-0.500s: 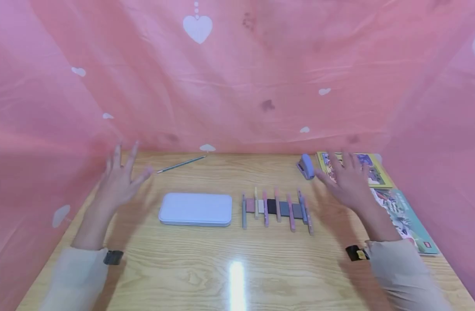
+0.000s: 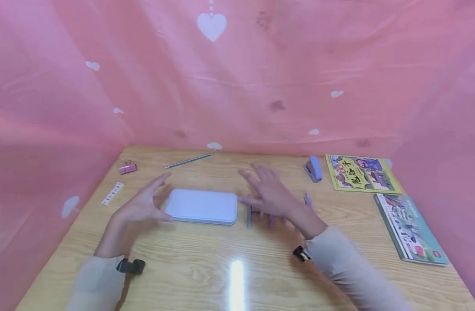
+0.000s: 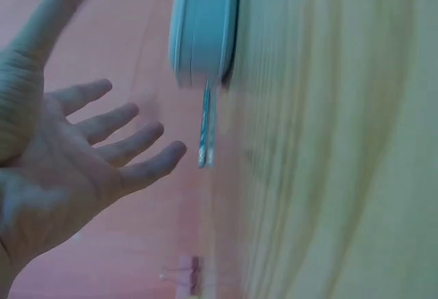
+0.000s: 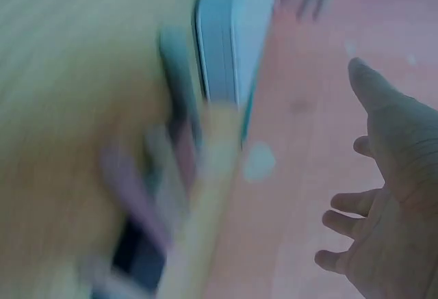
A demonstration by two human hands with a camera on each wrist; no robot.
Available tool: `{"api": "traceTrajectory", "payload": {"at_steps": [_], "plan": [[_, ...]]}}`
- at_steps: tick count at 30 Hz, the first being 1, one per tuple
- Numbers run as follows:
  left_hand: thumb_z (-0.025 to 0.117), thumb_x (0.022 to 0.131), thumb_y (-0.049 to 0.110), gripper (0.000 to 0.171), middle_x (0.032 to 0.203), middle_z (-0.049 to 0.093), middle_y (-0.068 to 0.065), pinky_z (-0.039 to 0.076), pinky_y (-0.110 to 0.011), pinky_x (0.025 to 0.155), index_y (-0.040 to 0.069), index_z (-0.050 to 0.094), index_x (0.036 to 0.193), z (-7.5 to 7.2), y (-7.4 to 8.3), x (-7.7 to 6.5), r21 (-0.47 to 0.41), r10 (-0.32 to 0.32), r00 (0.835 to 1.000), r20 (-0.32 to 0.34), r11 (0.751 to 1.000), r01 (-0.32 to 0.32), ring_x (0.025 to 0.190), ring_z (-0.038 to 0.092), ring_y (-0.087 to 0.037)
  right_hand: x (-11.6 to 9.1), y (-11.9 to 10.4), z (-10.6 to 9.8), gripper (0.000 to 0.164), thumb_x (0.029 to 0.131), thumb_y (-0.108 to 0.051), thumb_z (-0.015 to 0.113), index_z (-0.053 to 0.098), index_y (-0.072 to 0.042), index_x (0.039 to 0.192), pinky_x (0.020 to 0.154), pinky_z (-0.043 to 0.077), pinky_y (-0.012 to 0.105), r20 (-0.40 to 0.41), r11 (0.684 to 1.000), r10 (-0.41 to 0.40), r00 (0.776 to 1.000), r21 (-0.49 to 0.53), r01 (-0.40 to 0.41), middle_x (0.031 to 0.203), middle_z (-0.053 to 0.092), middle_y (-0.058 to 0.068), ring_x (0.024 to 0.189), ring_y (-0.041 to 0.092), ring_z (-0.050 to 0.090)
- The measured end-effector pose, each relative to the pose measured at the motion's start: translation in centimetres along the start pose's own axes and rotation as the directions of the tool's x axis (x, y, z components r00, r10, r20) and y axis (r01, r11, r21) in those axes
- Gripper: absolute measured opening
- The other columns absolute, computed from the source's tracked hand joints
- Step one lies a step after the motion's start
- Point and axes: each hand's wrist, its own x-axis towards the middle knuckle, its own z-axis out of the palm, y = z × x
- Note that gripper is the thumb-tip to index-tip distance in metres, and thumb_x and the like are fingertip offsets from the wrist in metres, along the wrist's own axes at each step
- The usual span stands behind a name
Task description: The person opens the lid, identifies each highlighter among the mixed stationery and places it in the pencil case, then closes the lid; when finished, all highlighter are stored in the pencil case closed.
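Note:
A flat white pencil case (image 2: pixel 201 206) with rounded corners lies closed on the table. At its left end hovers my left hand (image 2: pixel 142 205), fingers spread and thumb near the front left corner. My right hand (image 2: pixel 274 194) is held over the pens, its thumb tip close to the case's right end. Neither hand grips anything. Several pens (image 2: pixel 249 216) lie across a row of small blocks, mostly hidden beneath the right hand and forearm. Blurred pens (image 4: pixel 133 196) also show in the right wrist view, below the case (image 4: pixel 219 46).
A pencil (image 2: pixel 188 161) lies behind the case. At the left are a pink binder clip (image 2: pixel 128 167) and a patterned white strip (image 2: pixel 112 193). Toward the right stand a purple stapler (image 2: pixel 313 169), a yellow book (image 2: pixel 363 174) and a green book (image 2: pixel 412 229). Pink cloth (image 2: pixel 237 86) surrounds the table.
Both hands have moved inward, the left to the case's left end and the right from near the books to above the pens. The head view has shifted slightly, and the clip and strip now show.

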Motion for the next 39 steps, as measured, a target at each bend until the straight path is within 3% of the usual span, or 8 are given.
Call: {"api": "traceTrajectory", "payload": {"at_steps": [4, 8, 12, 18, 22, 27, 35, 39], "plan": [[0.092, 0.054, 0.033, 0.124, 0.156, 0.021, -0.007, 0.025, -0.058, 0.111, 0.028, 0.015, 0.151, 0.8, -0.7, 0.4, -0.076, 0.021, 0.998, 0.060, 0.997, -0.017, 0.141, 0.020, -0.035, 1.7, -2.4, 1.9, 0.077, 0.087, -0.060, 0.053, 0.026, -0.025, 0.150, 0.113, 0.024, 0.057, 0.070, 0.997, -0.072, 0.995, 0.018, 0.071, 0.152, 0.025, 0.018, 0.138, 0.035, 0.027], [0.091, 0.057, 0.021, 0.120, 0.155, 0.020, -0.014, 0.021, -0.050, 0.115, 0.012, 0.017, 0.151, 1.6, -1.2, 0.8, -0.149, 0.024, 0.992, 0.120, 0.989, -0.006, 0.142, 0.018, -0.034, 2.9, -4.0, 3.7, 0.076, 0.086, -0.058, 0.057, 0.031, -0.024, 0.148, 0.111, 0.030, 0.054, 0.152, 0.995, -0.081, 0.985, 0.062, 0.072, 0.150, 0.032, 0.015, 0.136, 0.032, 0.033], [0.089, 0.058, 0.018, 0.113, 0.152, 0.026, -0.016, 0.022, -0.049, 0.116, 0.005, 0.023, 0.148, 2.2, -1.4, 0.9, -0.108, 0.004, 0.994, 0.110, 0.994, 0.008, 0.141, 0.021, -0.035, 3.5, -5.0, 4.7, 0.075, 0.083, -0.057, 0.061, 0.038, -0.021, 0.145, 0.107, 0.038, 0.050, 0.212, 0.995, -0.091, 0.973, 0.063, 0.080, 0.145, 0.041, 0.015, 0.131, 0.031, 0.041], [0.086, 0.061, 0.016, 0.103, 0.149, 0.031, -0.016, 0.025, -0.051, 0.114, 0.009, 0.029, 0.147, 2.7, -1.3, 1.2, -0.067, -0.047, 0.996, 0.073, 0.996, 0.052, 0.140, 0.025, -0.036, 4.0, -6.1, 4.9, 0.071, 0.075, -0.054, 0.072, 0.051, -0.024, 0.136, 0.090, 0.051, 0.041, 0.253, 0.996, -0.065, 0.965, -0.040, 0.078, 0.133, 0.052, 0.009, 0.115, 0.024, 0.051], [0.087, 0.062, 0.021, 0.102, 0.151, 0.029, -0.014, 0.025, -0.051, 0.114, 0.012, 0.030, 0.147, 2.5, -1.1, 1.3, -0.034, -0.100, 0.993, 0.068, 0.994, 0.102, 0.141, 0.022, -0.035, 4.4, -6.6, 4.8, 0.066, 0.072, -0.049, 0.076, 0.055, -0.027, 0.130, 0.078, 0.053, 0.037, 0.281, 0.989, -0.047, 0.959, -0.119, 0.083, 0.126, 0.055, 0.006, 0.106, 0.022, 0.053], [0.088, 0.061, 0.022, 0.103, 0.151, 0.029, -0.015, 0.025, -0.051, 0.114, 0.011, 0.031, 0.146, 2.5, -1.3, 1.3, -0.046, -0.101, 0.993, 0.067, 0.994, 0.104, 0.141, 0.022, -0.035, 5.0, -7.0, 4.9, 0.062, 0.071, -0.046, 0.078, 0.057, -0.027, 0.126, 0.064, 0.051, 0.031, 0.313, 0.979, -0.036, 0.949, -0.180, 0.097, 0.114, 0.060, 0.003, 0.095, 0.020, 0.055], [0.090, 0.056, 0.023, 0.099, 0.146, 0.039, -0.011, 0.032, -0.050, 0.111, 0.016, 0.040, 0.142, 2.7, -1.9, 1.6, -0.071, -0.100, 0.995, 0.027, 0.992, 0.102, 0.136, 0.033, -0.034, 6.1, -6.9, 4.7, 0.064, 0.063, -0.047, 0.083, 0.063, -0.024, 0.119, 0.067, 0.051, 0.027, 0.345, 0.967, -0.088, 0.934, -0.193, 0.163, 0.097, 0.061, -0.002, 0.082, 0.013, 0.052], [0.091, 0.054, 0.027, 0.101, 0.145, 0.041, -0.010, 0.034, -0.048, 0.110, 0.017, 0.041, 0.141, 2.7, -2.1, 1.6, -0.064, -0.102, 0.995, 0.009, 0.993, 0.103, 0.135, 0.036, -0.032, 6.6, -6.6, 4.5, 0.071, 0.059, -0.048, 0.084, 0.063, -0.026, 0.123, 0.074, 0.053, 0.027, 0.355, 0.975, -0.097, 0.930, -0.154, 0.161, 0.103, 0.064, -0.003, 0.087, 0.012, 0.055]]}}
